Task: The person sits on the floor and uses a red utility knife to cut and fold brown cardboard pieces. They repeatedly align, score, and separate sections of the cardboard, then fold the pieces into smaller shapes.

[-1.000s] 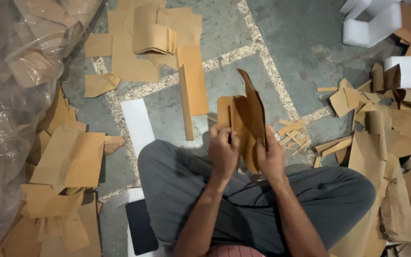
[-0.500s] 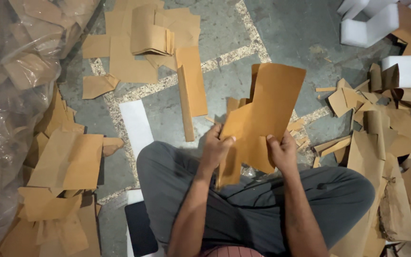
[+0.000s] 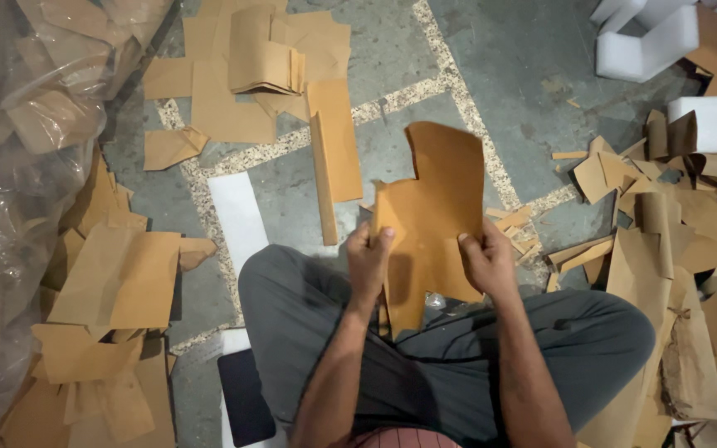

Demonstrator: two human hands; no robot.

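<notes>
Pinching brown sheet (image 3: 433, 207) between fingers (image 3: 383, 241)

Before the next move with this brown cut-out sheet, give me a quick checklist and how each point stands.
1. Left hand grips the brown sheet at its left edge: ok.
2. Right hand pinches its right edge: ok.
3. Sheet opened flat, facing the camera: ok.
4. Sheet free of the floor scraps: ok.
5. Sheet's far side undamaged: cannot tell.
6. Lap free of scraps: cannot tell, something small glints there.
</notes>
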